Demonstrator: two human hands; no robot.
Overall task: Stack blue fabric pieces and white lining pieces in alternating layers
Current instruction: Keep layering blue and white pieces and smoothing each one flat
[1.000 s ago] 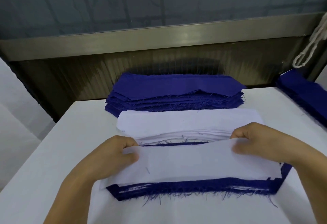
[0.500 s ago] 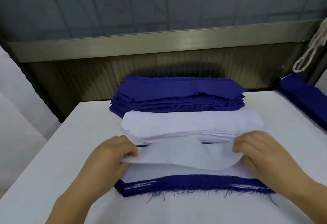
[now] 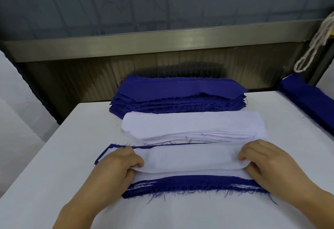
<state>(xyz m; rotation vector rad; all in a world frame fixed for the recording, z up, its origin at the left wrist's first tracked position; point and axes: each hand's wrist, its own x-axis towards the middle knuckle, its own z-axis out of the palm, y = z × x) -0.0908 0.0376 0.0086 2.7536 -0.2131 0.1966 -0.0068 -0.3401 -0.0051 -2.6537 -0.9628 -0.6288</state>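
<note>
A layered stack [image 3: 195, 185] of blue and white pieces lies nearest me, its frayed blue edge facing me. On top of it lies a white lining piece [image 3: 191, 160], sagging slightly in the middle. My left hand [image 3: 117, 167] pinches its left end and my right hand [image 3: 267, 163] pinches its right end. Behind it sits a pile of white lining pieces [image 3: 193, 125]. Farther back rests a thick pile of blue fabric pieces [image 3: 179, 93].
All piles sit on a white table [image 3: 63, 156]. More blue fabric [image 3: 310, 98] lies along the table's right edge. A white cord [image 3: 314, 42] hangs at the upper right. A metal ledge and ribbed panel [image 3: 162, 60] stand behind the table.
Both hands have carried the white lining piece back and down onto the layered stack; more of the stack's blue left edge now shows.
</note>
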